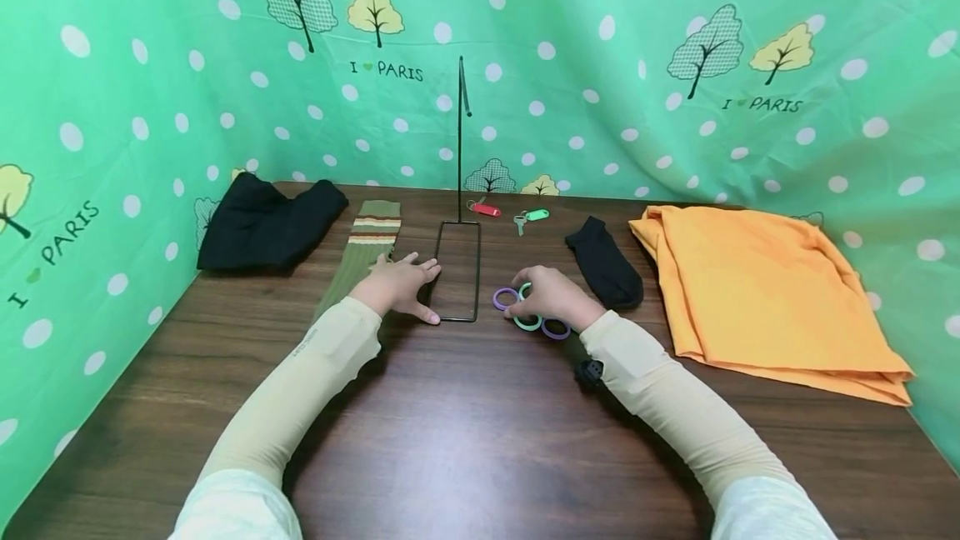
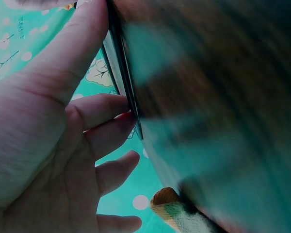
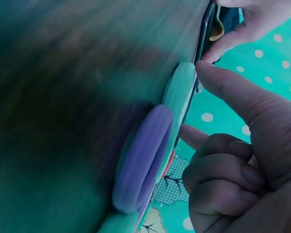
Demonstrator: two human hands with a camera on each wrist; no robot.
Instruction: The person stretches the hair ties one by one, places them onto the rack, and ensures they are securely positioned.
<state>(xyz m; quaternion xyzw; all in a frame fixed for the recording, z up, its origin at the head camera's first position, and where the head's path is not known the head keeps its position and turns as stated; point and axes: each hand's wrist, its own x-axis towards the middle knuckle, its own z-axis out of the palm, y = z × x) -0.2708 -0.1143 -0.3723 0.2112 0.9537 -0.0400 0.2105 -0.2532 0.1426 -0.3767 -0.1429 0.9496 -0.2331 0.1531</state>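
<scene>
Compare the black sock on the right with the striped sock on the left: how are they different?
The black sock is plain and dark; the striped sock is olive green with cream and brown bands near its far end. The black sock looks shorter than the striped sock. The left hand lies beside the striped sock, while the black sock lies beside the right hand. Both lie flat on the table.

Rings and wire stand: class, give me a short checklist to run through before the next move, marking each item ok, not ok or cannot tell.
1. Left hand steadies the wire stand base: ok.
2. Right hand is on the rings: ok.
3. One ring pinched firmly: cannot tell.
4. Stand's hook is bare: ok.
5. Black sock lies apart from the rings: ok.
</scene>
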